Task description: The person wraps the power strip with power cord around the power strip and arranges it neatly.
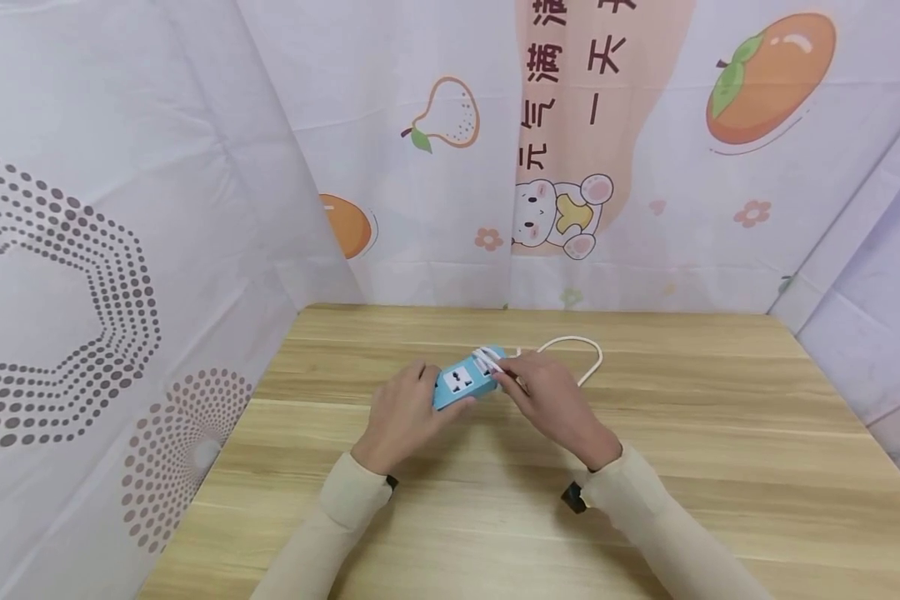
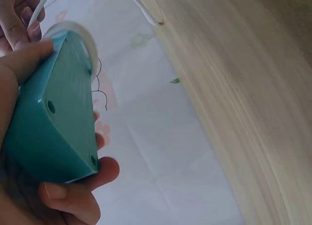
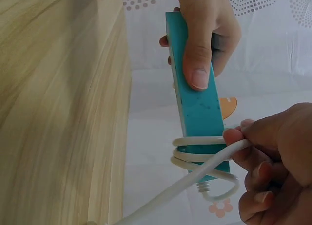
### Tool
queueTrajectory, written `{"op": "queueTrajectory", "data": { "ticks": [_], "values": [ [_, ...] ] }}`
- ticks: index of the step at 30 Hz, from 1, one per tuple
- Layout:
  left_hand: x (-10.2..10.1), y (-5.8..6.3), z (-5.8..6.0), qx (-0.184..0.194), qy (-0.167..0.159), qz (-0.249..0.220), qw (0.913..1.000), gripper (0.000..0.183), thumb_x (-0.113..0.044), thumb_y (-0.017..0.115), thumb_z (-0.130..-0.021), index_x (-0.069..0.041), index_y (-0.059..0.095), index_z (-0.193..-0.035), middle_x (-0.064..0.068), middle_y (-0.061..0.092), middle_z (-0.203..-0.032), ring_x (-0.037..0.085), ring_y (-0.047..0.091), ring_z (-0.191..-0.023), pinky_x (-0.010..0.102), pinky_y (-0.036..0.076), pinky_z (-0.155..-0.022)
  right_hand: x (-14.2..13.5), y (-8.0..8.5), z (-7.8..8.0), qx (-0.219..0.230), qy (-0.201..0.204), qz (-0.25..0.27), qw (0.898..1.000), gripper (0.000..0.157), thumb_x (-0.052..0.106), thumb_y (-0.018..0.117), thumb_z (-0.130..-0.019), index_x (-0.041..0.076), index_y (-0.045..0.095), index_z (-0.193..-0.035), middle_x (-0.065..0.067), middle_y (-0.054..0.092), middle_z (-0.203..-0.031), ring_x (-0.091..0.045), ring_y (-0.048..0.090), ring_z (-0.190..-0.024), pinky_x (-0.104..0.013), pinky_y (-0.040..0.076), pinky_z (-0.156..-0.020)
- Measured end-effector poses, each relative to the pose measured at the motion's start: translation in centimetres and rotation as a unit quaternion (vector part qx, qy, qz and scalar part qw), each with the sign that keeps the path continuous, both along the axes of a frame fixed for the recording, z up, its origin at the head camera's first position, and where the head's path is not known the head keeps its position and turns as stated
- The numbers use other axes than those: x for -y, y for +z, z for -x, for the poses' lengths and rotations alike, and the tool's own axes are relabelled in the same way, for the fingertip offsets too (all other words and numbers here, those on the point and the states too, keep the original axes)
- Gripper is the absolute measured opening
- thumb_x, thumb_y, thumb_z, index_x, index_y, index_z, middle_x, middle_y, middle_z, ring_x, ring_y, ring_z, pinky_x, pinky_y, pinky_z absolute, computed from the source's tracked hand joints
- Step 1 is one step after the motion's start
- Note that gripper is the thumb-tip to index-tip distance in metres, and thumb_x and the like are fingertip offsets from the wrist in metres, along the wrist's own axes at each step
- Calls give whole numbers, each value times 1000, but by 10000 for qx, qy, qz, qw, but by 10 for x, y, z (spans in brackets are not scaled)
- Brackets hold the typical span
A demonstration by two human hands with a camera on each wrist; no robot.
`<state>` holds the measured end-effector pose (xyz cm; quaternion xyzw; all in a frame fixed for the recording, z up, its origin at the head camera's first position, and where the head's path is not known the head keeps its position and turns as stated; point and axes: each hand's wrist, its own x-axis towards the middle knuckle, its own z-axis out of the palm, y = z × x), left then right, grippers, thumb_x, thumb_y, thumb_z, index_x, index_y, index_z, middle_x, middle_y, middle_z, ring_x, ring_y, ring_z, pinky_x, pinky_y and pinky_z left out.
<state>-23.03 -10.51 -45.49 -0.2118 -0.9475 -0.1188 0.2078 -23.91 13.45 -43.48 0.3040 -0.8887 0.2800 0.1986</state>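
A blue power strip [image 1: 458, 380] with white socket faces is held above the table by my left hand [image 1: 405, 414]. The thumb lies along one side of it and the fingers curl round the other, as the right wrist view shows. Several turns of white cord [image 3: 195, 157] wrap round the strip's far end, where the cord leaves it. My right hand [image 1: 551, 402] pinches the cord between thumb and forefinger beside those turns. In the left wrist view the strip's teal underside [image 2: 73, 103] faces the camera, with screw holes at its corners.
Beyond my right hand a loose loop of cord [image 1: 576, 338] arcs over the wooden table [image 1: 720, 433]. Printed curtains [image 1: 420, 50] hang behind the table and at its left. A black wrist-worn piece [image 1: 573, 497] shows beneath my right sleeve.
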Motion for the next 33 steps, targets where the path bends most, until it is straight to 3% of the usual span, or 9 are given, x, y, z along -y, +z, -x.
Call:
{"op": "queueTrajectory", "data": {
  "ticks": [5,10,15,20,25,29,33],
  "values": [
    [-1,-2,2,-303,124,54,9995,62,-62,75,-86,-2,69,-98,2,49,-77,11,42,-56,24,35,-43,0,-2,0,109,-16,-14,9999,17,17,71,-99,5,77,-110,6,66,-79,-7,49,-66,-27,43,-60],
    [-3,-6,2,-407,230,101,9989,61,-63,75,-86,-3,66,-93,2,47,-76,13,41,-55,24,34,-42,0,-1,1,252,-7,55,9997,9,18,72,-99,12,74,-92,10,61,-73,-7,48,-65,-27,43,-60],
    [-5,-8,1,-521,317,23,9981,59,-60,77,-85,-3,64,-88,2,45,-73,13,40,-53,25,32,-42,0,-1,0,329,-96,22,9994,24,17,74,-96,18,62,-75,12,51,-65,-8,43,-60,-27,39,-57],
    [-5,-9,2,-670,376,21,9970,61,-64,74,-86,-3,64,-85,2,45,-71,13,39,-51,25,31,-41,0,-2,0,372,-191,-90,9991,19,17,75,-96,17,67,-79,10,61,-69,-6,42,-59,-26,38,-56],
    [1,-6,6,-181,631,-427,9969,61,-64,68,-91,-3,63,-89,2,48,-72,13,43,-51,26,34,-42,2,-3,-1,603,-79,-208,9979,8,17,76,-95,12,76,-89,10,68,-73,-3,41,-54,-23,35,-50],
    [11,-3,9,182,957,-1129,9888,58,-60,70,-92,-2,65,-100,3,53,-76,15,46,-53,29,36,-44,2,-6,-1,627,87,-293,9976,9,17,76,-94,14,76,-86,14,63,-69,-1,44,-56,-21,38,-51],
    [15,1,11,243,789,-1404,9867,58,-57,70,-92,0,67,-103,5,55,-78,16,48,-55,30,39,-46,0,-7,0,517,185,-260,9982,10,17,75,-95,14,77,-86,12,65,-69,-1,49,-59,-22,43,-55]
  ]
}}
